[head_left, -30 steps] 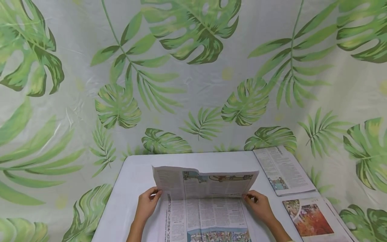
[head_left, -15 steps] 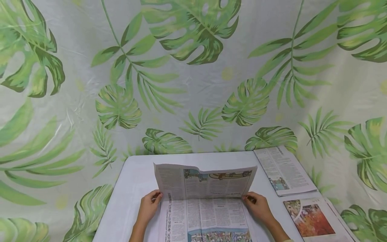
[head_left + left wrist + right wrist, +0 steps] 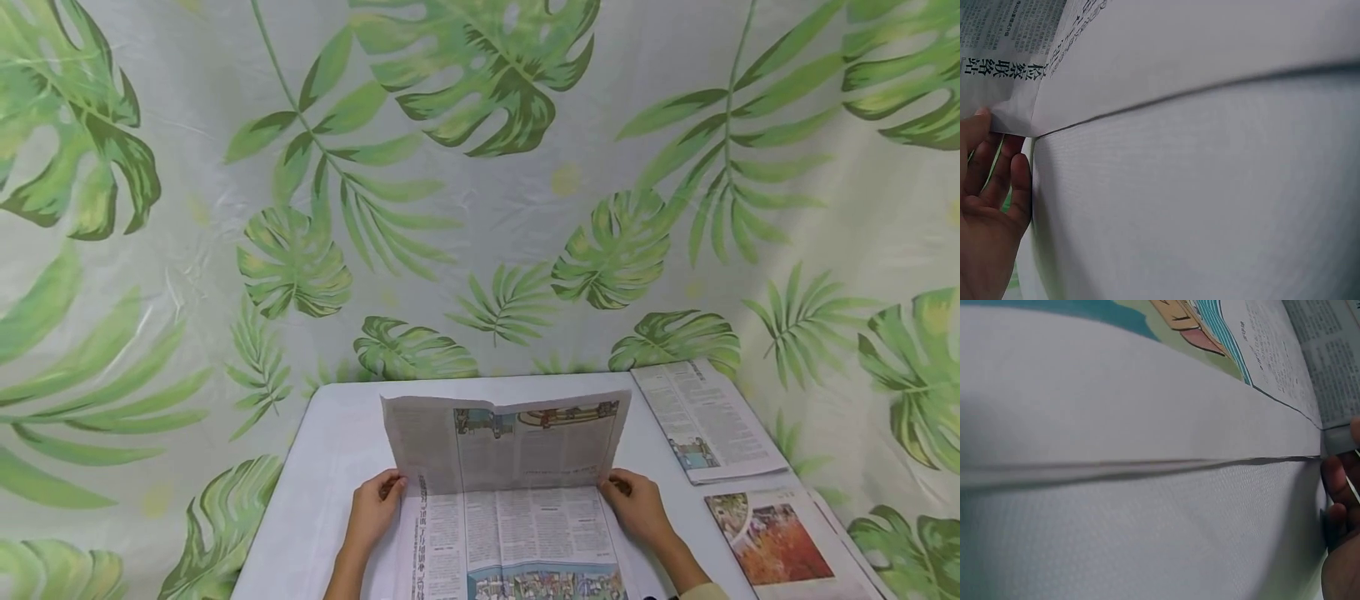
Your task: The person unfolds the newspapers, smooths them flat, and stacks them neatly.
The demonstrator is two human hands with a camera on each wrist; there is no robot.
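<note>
An open newspaper (image 3: pixel 536 525) lies on the white table in the head view, its far half raised and leaning up from a crease across the middle. My left hand (image 3: pixel 372 508) pinches the left edge at that crease, thumb on the printed side. On the opposite edge my right hand (image 3: pixel 636 504) pinches the paper at the same height. In the left wrist view the left thumb (image 3: pixel 975 128) presses the page, with the other fingers behind it. The right wrist view shows the right fingers (image 3: pixel 1338 478) at the paper's edge, partly cut off by the frame.
A folded newspaper (image 3: pixel 705 421) lies at the table's back right corner. Nearer on the right is another newspaper (image 3: pixel 791 546) with a red photo. The white table (image 3: pixel 341 425) ends against a leaf-patterned curtain (image 3: pixel 480 208).
The raised far half of the newspaper has tilted further up, its top edge standing higher. Both hands keep their grip, and the right hand has shifted slightly inward and up.
</note>
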